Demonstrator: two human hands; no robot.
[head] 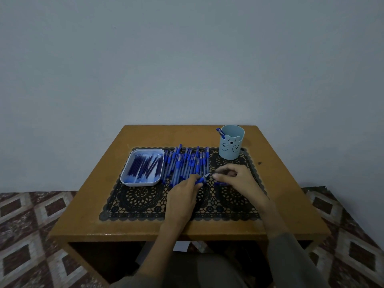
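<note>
My left hand (184, 193) grips a blue pen (202, 178) by its barrel, tip pointing right and up. My right hand (234, 178) has its fingers curled, its fingertips meeting just at the pen's tip; what they pinch is too small to tell. A blue pen cap (221, 184) lies on the mat under my right hand. A heap of several blue pens (185, 165) lies on the black lace mat (145, 202). A white tray (126, 179) at the left holds several blue refills. A light blue bear cup (231, 145) at the back right holds one pen.
The low wooden table (87, 204) stands against a plain grey wall. A patterned brown and white carpet (27, 225) covers the floor on both sides. My knees are under the table's front edge.
</note>
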